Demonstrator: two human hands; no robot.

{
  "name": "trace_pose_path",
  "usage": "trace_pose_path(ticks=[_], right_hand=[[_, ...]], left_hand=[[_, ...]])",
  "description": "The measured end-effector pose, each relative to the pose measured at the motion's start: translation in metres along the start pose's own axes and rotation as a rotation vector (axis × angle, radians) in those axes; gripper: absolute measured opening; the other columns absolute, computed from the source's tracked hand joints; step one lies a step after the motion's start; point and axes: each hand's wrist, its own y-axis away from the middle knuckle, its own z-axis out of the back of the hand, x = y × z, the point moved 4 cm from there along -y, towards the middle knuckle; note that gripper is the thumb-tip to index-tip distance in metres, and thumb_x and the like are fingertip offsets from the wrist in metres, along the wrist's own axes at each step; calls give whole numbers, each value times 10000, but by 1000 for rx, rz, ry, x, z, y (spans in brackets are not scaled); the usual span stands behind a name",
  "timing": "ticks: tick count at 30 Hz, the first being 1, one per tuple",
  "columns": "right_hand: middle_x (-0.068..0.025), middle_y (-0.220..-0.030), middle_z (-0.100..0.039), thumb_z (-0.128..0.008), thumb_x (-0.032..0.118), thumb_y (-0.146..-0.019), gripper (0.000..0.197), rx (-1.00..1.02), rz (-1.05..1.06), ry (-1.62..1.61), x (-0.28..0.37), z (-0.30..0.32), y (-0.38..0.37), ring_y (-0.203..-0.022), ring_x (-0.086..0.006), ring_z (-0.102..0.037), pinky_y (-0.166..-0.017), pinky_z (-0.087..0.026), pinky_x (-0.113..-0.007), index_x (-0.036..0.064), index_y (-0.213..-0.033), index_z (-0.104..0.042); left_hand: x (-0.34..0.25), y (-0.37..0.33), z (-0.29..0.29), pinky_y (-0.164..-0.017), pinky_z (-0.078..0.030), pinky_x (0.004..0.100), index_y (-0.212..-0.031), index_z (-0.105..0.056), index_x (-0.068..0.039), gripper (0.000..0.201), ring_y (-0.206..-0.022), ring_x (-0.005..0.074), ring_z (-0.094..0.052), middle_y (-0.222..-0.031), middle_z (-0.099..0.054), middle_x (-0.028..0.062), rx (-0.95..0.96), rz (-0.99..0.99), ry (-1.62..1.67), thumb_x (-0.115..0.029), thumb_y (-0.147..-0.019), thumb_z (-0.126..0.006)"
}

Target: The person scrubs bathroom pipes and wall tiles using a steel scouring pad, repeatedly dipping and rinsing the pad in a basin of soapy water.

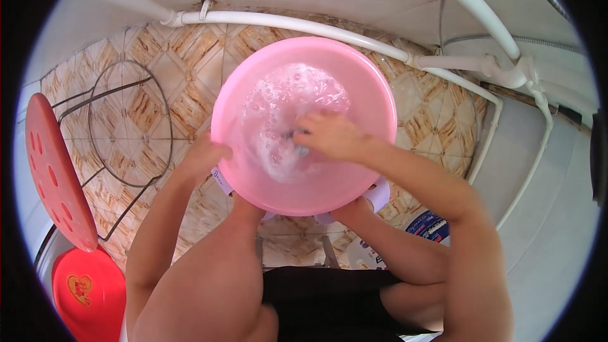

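Observation:
A large pink basin (304,206) stands in front of me between my feet, with foamy, bubbly water (269,104) inside. My left hand (212,154) is closed on the basin's left rim, thumb over the inner side. Over the suds, my right hand (329,134) reaches in from the right with its fingers curled. Something small, dark and bluish-grey (300,147) shows under those fingers at the water; its kind cannot be made out.
A red stool seat (57,174) with holes and dark metal legs tilts at the left. Below it lies a red plastic basin (92,288) with a gold heart print. White pipes (285,22) run along the wall and down the right side. A blue-and-white package (427,227) lies beside my right leg.

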Motion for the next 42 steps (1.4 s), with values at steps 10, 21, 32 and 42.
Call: trace_pose_path(ticks=[10,21,32,42], right_hand=[[-5,-1146,-517,-574,164,-726,235,-263,278,929,-106,119,-112,-1059,-173,-470,-850,-389,-290,100,-942,-642],[-16,-1162,-522,-563,135,-743,229,-215,-138,1011,-163,99,37,-1074,-175,-476,-846,-399,-303,86,-947,-653],[34,-1063,-527,-587,160,-700,213,-511,122,1037,-133,129,-9,-1001,-127,-493,-794,-412,-274,106,-891,-666],[-6,-1091,-594,-573,75,-691,330,-933,-26,917,-100,170,-14,-928,-203,-554,-726,-486,-292,164,-992,-677]], left_hand=[[-9,-3,-19,-713,-489,346,-986,-613,36,345,-779,268,-649,-851,-665,181,-324,-158,-280,-47,-665,-517],[-1,-10,-18,-740,-479,382,-996,-590,43,360,-820,392,-609,-879,-628,246,-300,-318,-379,-14,-660,-472],[3,-7,-17,-727,-482,353,-990,-600,55,365,-783,336,-631,-838,-644,219,-324,-212,-201,14,-654,-464],[11,-7,-9,-733,-483,339,-990,-599,62,366,-791,320,-637,-848,-651,217,-368,-211,-234,21,-655,-457]])
